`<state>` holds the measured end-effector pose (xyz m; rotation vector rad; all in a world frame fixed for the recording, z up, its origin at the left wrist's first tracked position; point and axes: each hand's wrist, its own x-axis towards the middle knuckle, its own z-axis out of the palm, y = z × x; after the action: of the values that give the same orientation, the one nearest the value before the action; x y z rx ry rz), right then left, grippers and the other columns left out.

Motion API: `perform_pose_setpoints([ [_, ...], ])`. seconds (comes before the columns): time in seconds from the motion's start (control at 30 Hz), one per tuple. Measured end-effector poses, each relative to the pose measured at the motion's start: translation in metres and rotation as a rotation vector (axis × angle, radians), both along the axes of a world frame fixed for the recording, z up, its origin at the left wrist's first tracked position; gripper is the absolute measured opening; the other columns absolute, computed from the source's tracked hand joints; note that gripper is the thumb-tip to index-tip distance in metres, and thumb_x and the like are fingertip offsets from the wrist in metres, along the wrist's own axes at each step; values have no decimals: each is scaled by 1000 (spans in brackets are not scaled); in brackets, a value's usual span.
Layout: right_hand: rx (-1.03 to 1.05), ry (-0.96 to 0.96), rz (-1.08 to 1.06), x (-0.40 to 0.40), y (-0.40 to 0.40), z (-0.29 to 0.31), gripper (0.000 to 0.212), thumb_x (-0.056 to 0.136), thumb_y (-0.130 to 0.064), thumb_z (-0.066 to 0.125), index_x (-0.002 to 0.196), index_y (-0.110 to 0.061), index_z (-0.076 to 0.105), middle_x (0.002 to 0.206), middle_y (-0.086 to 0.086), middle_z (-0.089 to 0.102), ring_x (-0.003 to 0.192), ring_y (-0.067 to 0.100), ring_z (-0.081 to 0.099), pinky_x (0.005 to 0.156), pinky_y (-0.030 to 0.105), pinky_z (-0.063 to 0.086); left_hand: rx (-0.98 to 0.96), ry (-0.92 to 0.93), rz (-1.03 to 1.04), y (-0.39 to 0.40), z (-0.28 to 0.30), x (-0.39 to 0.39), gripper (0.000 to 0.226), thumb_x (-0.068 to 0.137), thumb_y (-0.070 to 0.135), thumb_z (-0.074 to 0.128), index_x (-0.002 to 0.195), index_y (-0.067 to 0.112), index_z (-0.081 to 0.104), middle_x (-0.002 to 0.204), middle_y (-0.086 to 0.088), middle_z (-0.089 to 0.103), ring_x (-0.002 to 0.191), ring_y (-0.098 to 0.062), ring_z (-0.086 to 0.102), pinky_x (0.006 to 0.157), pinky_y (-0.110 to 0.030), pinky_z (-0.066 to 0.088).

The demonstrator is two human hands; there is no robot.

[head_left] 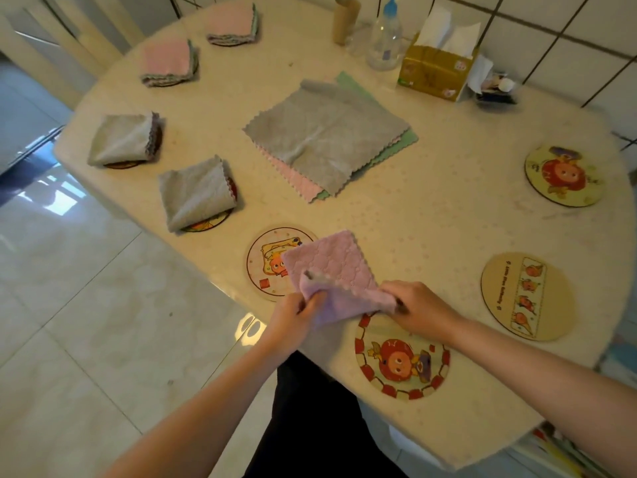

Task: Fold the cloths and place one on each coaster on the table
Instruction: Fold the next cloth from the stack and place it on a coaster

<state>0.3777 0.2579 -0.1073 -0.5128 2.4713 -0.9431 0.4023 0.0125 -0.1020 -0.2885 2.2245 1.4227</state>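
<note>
I hold a folded pink cloth over the table's near edge, my left hand gripping its near left corner and my right hand its near right corner. The cloth partly covers a round cartoon coaster. A red-bordered coaster lies just below my right hand. Two bare coasters sit to the right: a beige one and a yellow one. A stack of unfolded cloths, grey on top, lies mid-table. Folded grey cloths and pink ones rest on coasters along the left.
At the back stand a cardboard tube, a clear spray bottle, a tissue box and a small dark tray of odds. The beige table has a rounded edge; tiled floor lies to the left, tiled wall behind.
</note>
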Motion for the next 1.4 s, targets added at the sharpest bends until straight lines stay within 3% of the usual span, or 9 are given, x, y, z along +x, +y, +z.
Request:
perform_pose_setpoints([
  [0.17,134,-51,-212,-27,-31,-2,28,96,-38,46,70,-29,45,61,-6,52,51,10,47,49,28,33,161,-130,353,6,-1,-18,30,95,36,52,96,10,68,91,-6,70,83,-20,67,76,-39,59],
  [0.3,218,-50,-252,-35,-37,-15,32,97,-44,40,75,-20,45,64,-2,53,52,14,46,49,30,33,187,-84,385,7,-4,-18,19,98,32,48,95,25,66,96,0,67,94,-19,65,83,-47,57],
  [0.4,193,-23,-253,-37,-38,-16,28,97,-43,37,80,-23,44,66,-4,54,56,17,51,50,32,35,103,29,343,4,-12,-14,24,91,48,48,90,33,66,93,-3,69,92,-24,65,82,-55,54],
  [0.53,268,11,-307,-41,-44,-16,28,97,-44,37,84,-23,47,68,-6,54,59,17,53,50,31,37,105,9,434,5,-13,-18,14,96,38,48,98,34,62,98,5,67,98,-17,64,85,-47,56],
  [0.67,430,-6,-377,-47,-55,-17,36,97,-47,35,86,-18,53,74,-1,58,65,20,56,53,29,40,-36,-53,480,4,-17,-29,12,95,39,50,95,31,59,92,11,62,93,-17,60,86,-48,54],
  [0.83,512,-13,-378,-53,-58,-15,40,96,-49,35,85,-18,56,74,-1,61,64,19,58,57,31,48,-210,-86,479,-6,-16,-34,24,89,41,61,102,25,49,89,3,64,75,-17,65,68,-44,59],
  [1.03,448,77,-416,-71,-65,-4,33,93,-48,45,99,-16,52,92,2,62,78,22,59,63,35,51,-429,90,256,-19,-15,-56,40,84,32,66,119,22,50,115,2,58,99,-18,58,84,-41,53],
  [1.27,374,-108,-474,-86,-83,-4,47,85,-45,62,111,-8,51,107,10,64,93,28,62,68,34,49,-252,-97,356,-8,-3,-84,33,80,16,67,112,14,57,98,-2,62,85,-18,57,70,-29,45],
  [1.4,250,-276,-533,-90,-82,-2,60,77,-42,71,119,-6,47,112,9,60,98,25,60,73,32,50,-81,-133,343,-11,2,-87,17,71,8,67,86,15,69,73,1,63,63,-11,54,58,-24,43],
])
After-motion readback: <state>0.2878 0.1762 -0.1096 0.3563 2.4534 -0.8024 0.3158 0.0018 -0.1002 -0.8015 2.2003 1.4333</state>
